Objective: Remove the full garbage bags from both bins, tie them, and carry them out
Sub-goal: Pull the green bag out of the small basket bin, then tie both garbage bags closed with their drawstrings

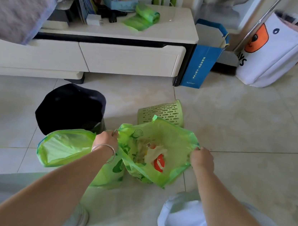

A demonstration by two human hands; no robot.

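A green garbage bag (174, 140) full of scraps and wrappers sits on the floor, out of its bin, its mouth held wide. My left hand (106, 138) grips the bag's left rim and my right hand (202, 159) grips its right rim. A second green garbage bag (61, 147) stands on the floor to the left, under my left forearm, mouth open. The green perforated bin (161, 112) lies tipped on its side just behind the held bag. The black bin (71, 109) stands at the left, lined with a dark bag.
A white TV cabinet (132, 58) runs along the back, with a roll of green bags (147, 14) on top. A blue paper bag (201, 63) leans at its right end. A white fabric basket (275, 51) stands at the far right. My knees fill the bottom.
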